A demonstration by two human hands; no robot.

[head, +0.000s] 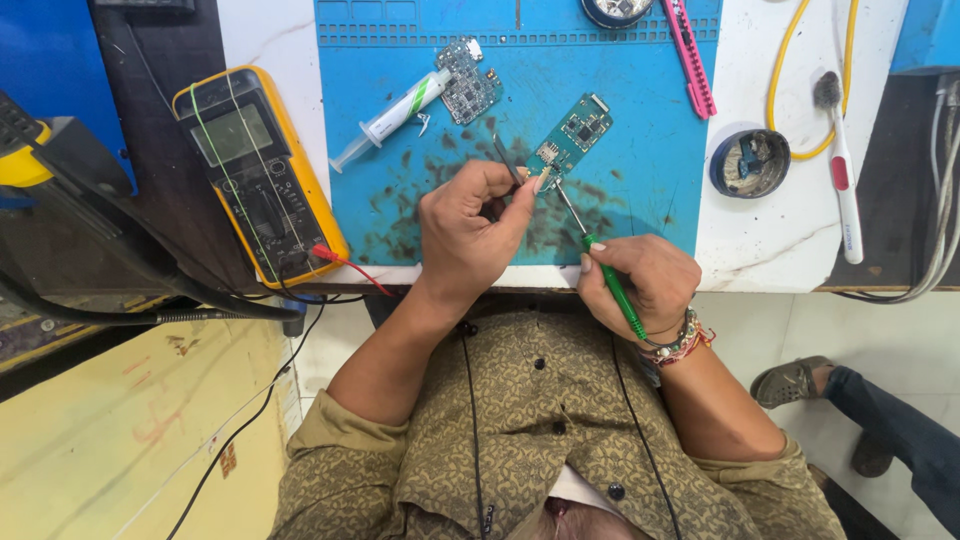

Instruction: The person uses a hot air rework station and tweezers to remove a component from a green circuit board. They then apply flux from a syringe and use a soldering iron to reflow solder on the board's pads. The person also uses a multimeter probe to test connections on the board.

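Nearest, the right hand [645,280] has its fingers [600,262] curled tight around one green-handled soldering iron [612,290], whose long axis runs up and to the left, the tip meeting the lower end of a circuit board [570,135]. The left hand [470,235] pinches one pair of tweezers [506,160] between thumb and forefinger, fingers pressed together, the points at that same board end. This teal board lies on the blue mat [640,160], its long axis slanting up to the right. Farther off lies a second, grey board [468,82] beside one syringe [395,115]. One yellow multimeter [255,170] sits left on the bench [760,240].
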